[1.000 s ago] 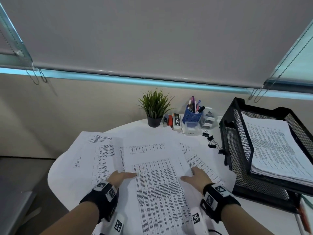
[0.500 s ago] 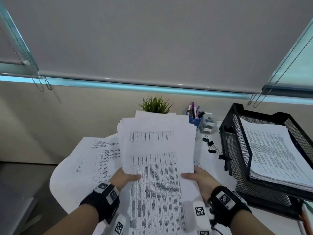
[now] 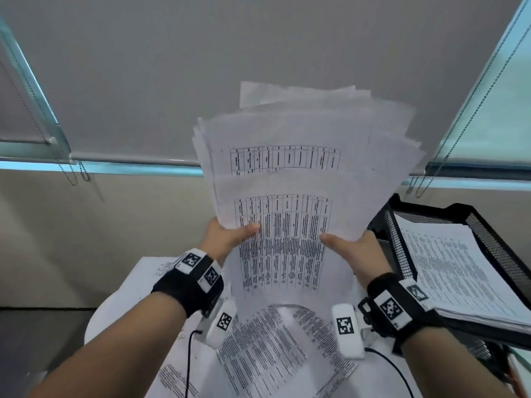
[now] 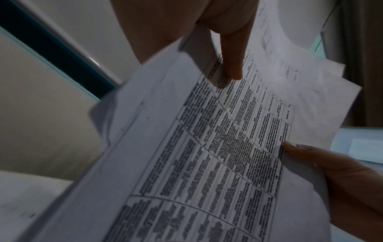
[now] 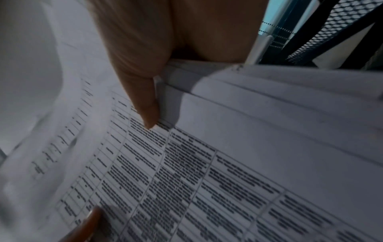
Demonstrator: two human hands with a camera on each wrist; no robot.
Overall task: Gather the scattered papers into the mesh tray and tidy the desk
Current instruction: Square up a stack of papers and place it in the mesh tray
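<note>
A loose stack of printed papers stands nearly upright above the desk, its sheets fanned at the top. My left hand grips its left edge, thumb on the front sheet. My right hand grips the right edge the same way. The left wrist view shows the stack of papers pinched under my left thumb. In the right wrist view my right thumb presses the front of the papers. The black mesh tray stands at the right, holding a pile of printed sheets.
More printed sheets lie on the round white table beneath my wrists, with others at the left edge. A grey roller blind and window frame fill the background. The lifted stack hides the back of the table.
Both hands have gathered the papers off the table and raised them from flat to nearly upright, higher than half a second ago. The stack now hides the plant and pen holder.
</note>
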